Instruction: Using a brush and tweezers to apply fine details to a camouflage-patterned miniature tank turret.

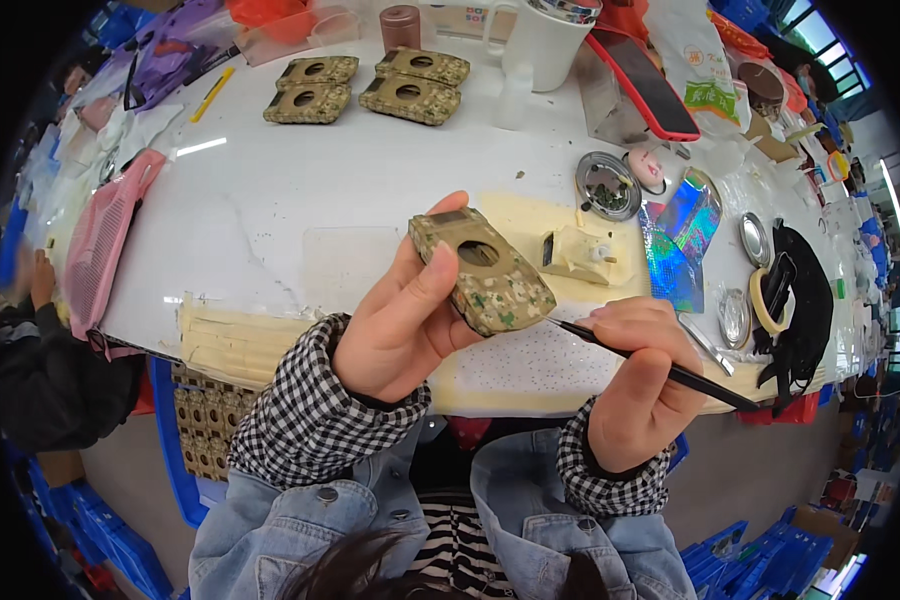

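Observation:
My left hand (395, 325) is closed around a camouflage-patterned casing (505, 290) with a round hole, its thumb lying beside the hole. The casing is tilted, its lower end toward my right. In my right hand (645, 365), a slim black pen-like tool (718, 390) is pinched between the fingers. Its fine tip points at the casing's lower corner; whether they touch I cannot tell. Just beyond my right hand, a cream-coloured block (575, 255) stands on the table. Several similar camouflage casings (410, 98) lie at the far side.
A round metal dish (610, 187) with dark green bits and shiny holographic sheets (675, 265) lie to the right. Farther back are a white mug (550, 45) and a red-edged phone (645, 85). A pink mesh basket (110, 240) stands left, near another person's hand (43, 278).

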`<state>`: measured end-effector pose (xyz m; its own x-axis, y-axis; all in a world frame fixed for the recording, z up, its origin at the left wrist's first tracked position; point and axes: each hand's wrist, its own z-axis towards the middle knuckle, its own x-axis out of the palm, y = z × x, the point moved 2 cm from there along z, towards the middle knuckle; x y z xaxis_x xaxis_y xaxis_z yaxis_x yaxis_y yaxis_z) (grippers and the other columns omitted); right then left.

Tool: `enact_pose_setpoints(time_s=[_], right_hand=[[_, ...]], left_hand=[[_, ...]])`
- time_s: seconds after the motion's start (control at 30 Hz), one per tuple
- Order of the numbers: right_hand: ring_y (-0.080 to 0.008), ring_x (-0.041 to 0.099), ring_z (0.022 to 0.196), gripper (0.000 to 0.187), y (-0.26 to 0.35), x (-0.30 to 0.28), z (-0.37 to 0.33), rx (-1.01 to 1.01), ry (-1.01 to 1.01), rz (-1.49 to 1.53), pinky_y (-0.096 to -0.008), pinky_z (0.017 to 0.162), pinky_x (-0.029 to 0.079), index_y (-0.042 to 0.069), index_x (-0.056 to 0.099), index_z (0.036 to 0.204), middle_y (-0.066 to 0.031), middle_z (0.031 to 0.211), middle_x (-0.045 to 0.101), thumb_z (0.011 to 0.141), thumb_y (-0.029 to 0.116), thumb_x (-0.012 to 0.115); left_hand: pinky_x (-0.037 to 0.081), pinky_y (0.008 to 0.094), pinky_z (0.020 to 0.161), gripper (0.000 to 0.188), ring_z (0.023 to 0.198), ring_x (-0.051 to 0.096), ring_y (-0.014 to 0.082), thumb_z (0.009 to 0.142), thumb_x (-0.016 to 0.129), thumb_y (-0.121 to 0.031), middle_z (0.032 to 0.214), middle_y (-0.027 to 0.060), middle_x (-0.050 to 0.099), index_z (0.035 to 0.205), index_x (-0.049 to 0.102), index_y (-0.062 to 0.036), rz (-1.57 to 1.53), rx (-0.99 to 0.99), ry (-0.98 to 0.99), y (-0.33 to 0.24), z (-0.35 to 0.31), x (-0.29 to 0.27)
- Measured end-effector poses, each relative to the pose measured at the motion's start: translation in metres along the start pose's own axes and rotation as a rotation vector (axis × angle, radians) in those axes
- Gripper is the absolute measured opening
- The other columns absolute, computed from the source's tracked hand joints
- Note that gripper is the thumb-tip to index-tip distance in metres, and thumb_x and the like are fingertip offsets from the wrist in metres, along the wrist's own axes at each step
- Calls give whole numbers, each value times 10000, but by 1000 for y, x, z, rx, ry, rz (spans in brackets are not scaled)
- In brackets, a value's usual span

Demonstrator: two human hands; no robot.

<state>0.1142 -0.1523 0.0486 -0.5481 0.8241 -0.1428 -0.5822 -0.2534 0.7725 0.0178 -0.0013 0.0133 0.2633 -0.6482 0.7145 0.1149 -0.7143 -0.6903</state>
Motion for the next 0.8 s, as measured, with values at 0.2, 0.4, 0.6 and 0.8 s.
enact_pose_setpoints(time_s=[0.2,0.4,0.6,0.8], right_hand=[[-255,611,888,193,-2,13,0,8,61,20,-405,864,437,-12,629,889,-131,853,646,878,151,526],[-256,629,887,187,-2,19,-4,60,70,63,-444,926,406,-25,624,905,-129,867,655,879,130,523],[-259,631,885,188,-3,19,-6,40,69,41,-438,918,412,-26,621,906,-126,865,655,879,134,529],[-258,631,886,193,-3,20,-5,50,70,33,-437,916,413,-26,622,905,-130,864,656,879,144,535]], left_hand=[[418,380,958,526,1174,464,262,961,305,-358,1257,180,439,1401,102,-153,44,-1,41,2,0,1],[415,378,960,527,1174,464,254,964,298,-345,1255,185,437,1405,81,-154,81,-9,36,1,-2,0],[415,374,961,534,1184,453,253,963,313,-333,1271,164,412,1407,73,-156,68,-10,41,0,-3,1],[415,379,962,537,1188,447,252,963,316,-326,1275,148,404,1409,65,-161,68,4,36,0,-2,1]])
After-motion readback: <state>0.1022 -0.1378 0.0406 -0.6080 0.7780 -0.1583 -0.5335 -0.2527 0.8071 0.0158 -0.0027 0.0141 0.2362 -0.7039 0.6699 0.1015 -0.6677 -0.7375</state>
